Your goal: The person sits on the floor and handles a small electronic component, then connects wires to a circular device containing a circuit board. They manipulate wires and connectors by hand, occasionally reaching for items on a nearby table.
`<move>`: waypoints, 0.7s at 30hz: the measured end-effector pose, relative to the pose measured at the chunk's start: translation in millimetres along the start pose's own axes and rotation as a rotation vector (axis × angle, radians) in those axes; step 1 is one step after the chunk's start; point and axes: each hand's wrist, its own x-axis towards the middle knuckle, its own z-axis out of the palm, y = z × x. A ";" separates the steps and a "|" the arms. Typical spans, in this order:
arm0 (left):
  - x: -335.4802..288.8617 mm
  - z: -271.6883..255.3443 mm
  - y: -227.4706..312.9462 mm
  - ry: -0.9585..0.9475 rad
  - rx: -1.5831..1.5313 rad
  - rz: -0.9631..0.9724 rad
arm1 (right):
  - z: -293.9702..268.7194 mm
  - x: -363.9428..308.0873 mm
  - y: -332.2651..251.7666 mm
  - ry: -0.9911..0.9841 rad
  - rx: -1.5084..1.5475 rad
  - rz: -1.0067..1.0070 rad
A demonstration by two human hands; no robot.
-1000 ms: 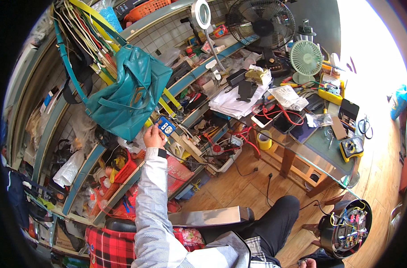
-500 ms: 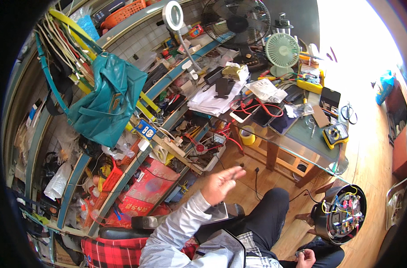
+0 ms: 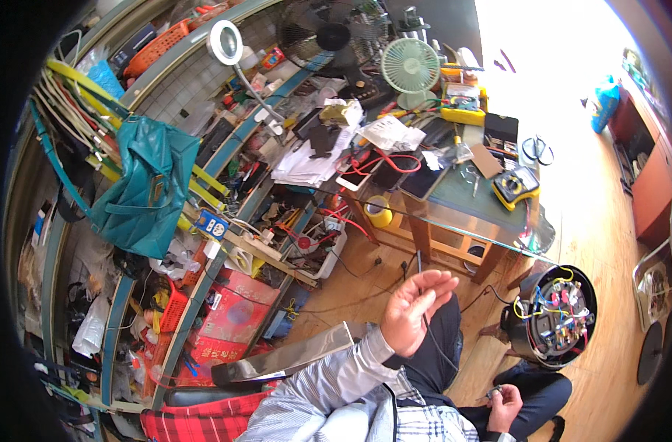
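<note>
Thin black flexible cord (image 3: 435, 345) at the left hand (image 3: 417, 314), above the person's dark-trousered leg (image 3: 424, 374). The hand's fingers lie extended and together, the thumb folded against them, apparently pinching the cord lightly. The right hand (image 3: 504, 407), lower down, has its fingers curled about a small grey object (image 3: 492, 393), too small to identify. The cord is presumably light, pliant and hardly fragile, best taken by its sheath between thumb and fingertips. To the right, a round black appliance housing (image 3: 508, 324) stands open with coloured wires exposed, likely delicate if snagged; whether the cord joins it cannot be told. Beyond lies a glass-topped wooden table (image 3: 455, 197) bearing a yellow-and-black multimeter (image 3: 516, 187). The leg and a long glossy armrest (image 3: 292, 355) limit the cord's free path.
</note>
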 end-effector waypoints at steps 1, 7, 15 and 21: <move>-12.9 -6.6 -18.6 0.058 0.118 0.000 | -0.3 -1.0 0.6 0.010 -0.028 -0.026; -99.8 -81.9 -56.5 0.012 1.470 -0.158 | -3.9 -3.0 -11.8 -0.034 -0.036 -0.014; -130.3 -69.7 -47.3 -0.425 2.176 0.021 | 0.4 -10.8 -10.2 -0.041 0.048 0.041; -105.9 -61.6 -127.9 -0.940 1.541 -0.262 | 0.9 -6.7 -22.9 -0.116 -0.115 -0.045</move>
